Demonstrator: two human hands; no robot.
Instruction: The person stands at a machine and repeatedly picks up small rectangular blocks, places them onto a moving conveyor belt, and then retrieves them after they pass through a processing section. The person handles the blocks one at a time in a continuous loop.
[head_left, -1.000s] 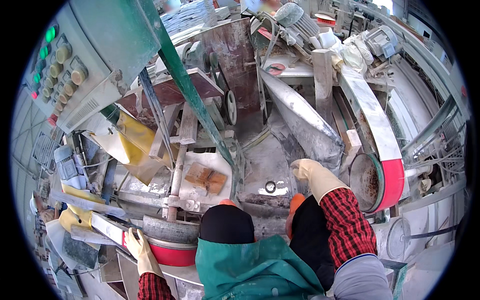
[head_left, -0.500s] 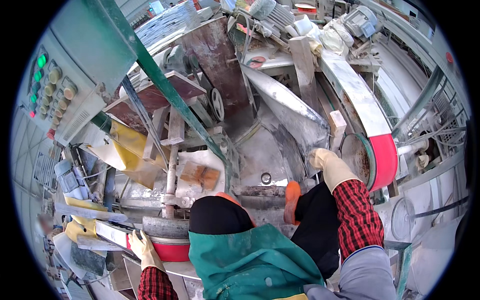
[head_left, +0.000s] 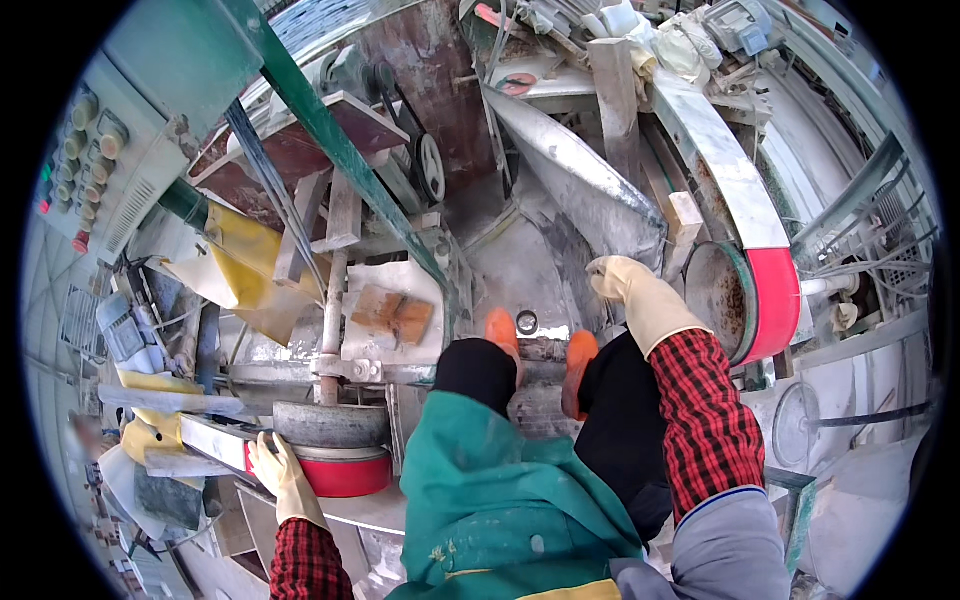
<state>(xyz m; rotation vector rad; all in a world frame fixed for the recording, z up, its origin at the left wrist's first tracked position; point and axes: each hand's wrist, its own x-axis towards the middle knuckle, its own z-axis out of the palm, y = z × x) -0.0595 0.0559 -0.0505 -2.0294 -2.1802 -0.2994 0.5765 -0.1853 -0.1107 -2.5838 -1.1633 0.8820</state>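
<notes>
My left hand, in a cream rubber glove, rests with its fingers stretched out on the belt's edge, where a white part meets a red band. That band wraps a grey wheel at the lower left. My right hand, gloved the same way, is raised in front of my right leg with its fingers curled in. Whatever it may hold is hidden. Beyond it stands a curved grey metal guard. Right of this hand, a second red band rounds a rusty wheel.
A control panel with several knobs hangs at the upper left, beside a slanting green post. Brown wood pieces lie on a pale plate. A wooden post and block stand near the right belt. My orange boots are below.
My right hand has drawn slightly left and away from the guard's edge. My left boot has come into view. The view has shifted; my left hand stays at the belt.
</notes>
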